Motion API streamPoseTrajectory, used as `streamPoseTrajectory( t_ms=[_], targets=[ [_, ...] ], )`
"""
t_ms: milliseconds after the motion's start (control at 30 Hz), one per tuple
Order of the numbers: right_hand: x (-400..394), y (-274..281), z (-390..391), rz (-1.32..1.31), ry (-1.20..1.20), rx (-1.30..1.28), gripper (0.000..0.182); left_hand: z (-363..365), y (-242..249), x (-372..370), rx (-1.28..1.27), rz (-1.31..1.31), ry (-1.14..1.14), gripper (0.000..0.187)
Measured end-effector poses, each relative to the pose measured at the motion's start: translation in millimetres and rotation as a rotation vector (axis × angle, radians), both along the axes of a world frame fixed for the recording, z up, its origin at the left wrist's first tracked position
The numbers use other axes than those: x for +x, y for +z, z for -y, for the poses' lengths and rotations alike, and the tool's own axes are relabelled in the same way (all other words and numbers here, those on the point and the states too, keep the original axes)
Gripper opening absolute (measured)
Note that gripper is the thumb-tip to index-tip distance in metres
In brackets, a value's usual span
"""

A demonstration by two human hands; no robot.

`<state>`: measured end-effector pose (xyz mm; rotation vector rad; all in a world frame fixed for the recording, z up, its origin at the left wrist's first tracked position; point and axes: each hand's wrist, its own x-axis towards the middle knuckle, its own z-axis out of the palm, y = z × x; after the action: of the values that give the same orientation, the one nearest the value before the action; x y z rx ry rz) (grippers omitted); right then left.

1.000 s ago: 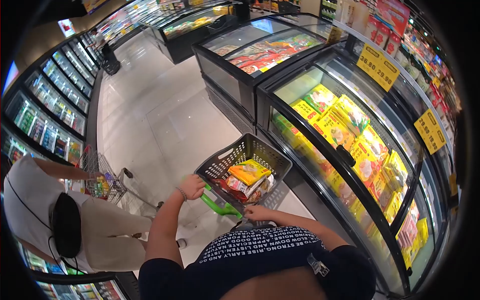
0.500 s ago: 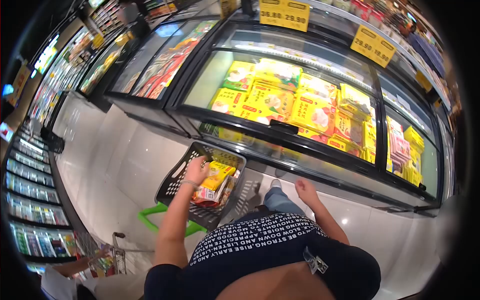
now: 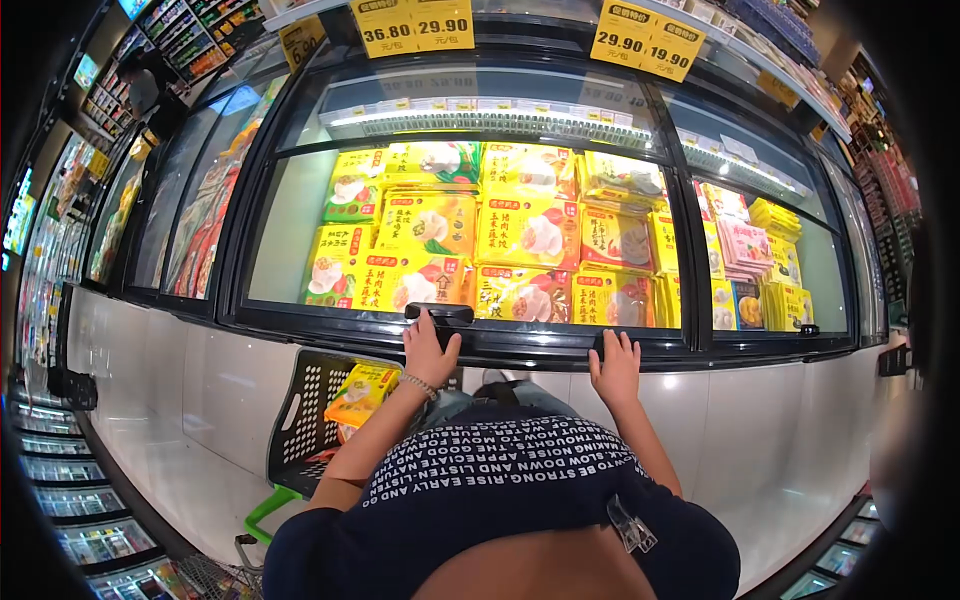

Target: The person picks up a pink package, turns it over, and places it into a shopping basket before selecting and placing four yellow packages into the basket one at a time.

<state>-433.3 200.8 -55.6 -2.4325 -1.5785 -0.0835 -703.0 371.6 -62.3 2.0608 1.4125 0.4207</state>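
Note:
My left hand [image 3: 429,352] is open, its fingertips at the black handle [image 3: 439,313] on the front edge of a glass-topped freezer [image 3: 520,343]. Farther right along that edge rests my right hand [image 3: 615,372], also open, with fingers spread near a second dark fitting. Under the glass lie stacked yellow food packages [image 3: 527,232], with pink packs [image 3: 745,245] in the section on the right. Below my left arm, a grey basket [image 3: 292,425] with a green handle holds a yellow package [image 3: 362,393]; the arm covers part of it.
Yellow price signs [image 3: 413,25] hang above the freezer. More freezer sections continue left and right. A person in dark clothing [image 3: 150,95] is at the upper left. Part of a wire cart [image 3: 215,578] shows at the lower left, and shelves line the far left.
My left hand has moved from the basket up to the freezer handle. My right hand has risen to the freezer edge and its fingers have spread. The view has turned toward the freezer.

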Motion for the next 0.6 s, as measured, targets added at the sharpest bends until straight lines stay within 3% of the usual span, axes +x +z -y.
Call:
streamPoseTrajectory(
  t_ms=[300,400,433,600],
  targets=[
    [-9.3,1.4,-25.9,-0.108,-0.059,-0.118,0.067,-0.2,6.4,43.2,-0.111,-0.139,0.13,0.088],
    [-15.3,-11.9,-32.7,0.01,-0.059,-0.225,0.069,-9.8,10.6,54.4,-0.213,-0.126,0.132,0.093],
    [-11.0,-17.7,-35.2,-0.099,-0.06,-0.178,0.07,-14.0,10.4,57.7,-0.217,-0.119,0.125,0.093],
    [1.3,-17.5,-56.4,-0.035,0.024,-0.154,0.069,-32.7,7.2,72.9,-0.217,-0.178,0.073,0.096]
  ],
)
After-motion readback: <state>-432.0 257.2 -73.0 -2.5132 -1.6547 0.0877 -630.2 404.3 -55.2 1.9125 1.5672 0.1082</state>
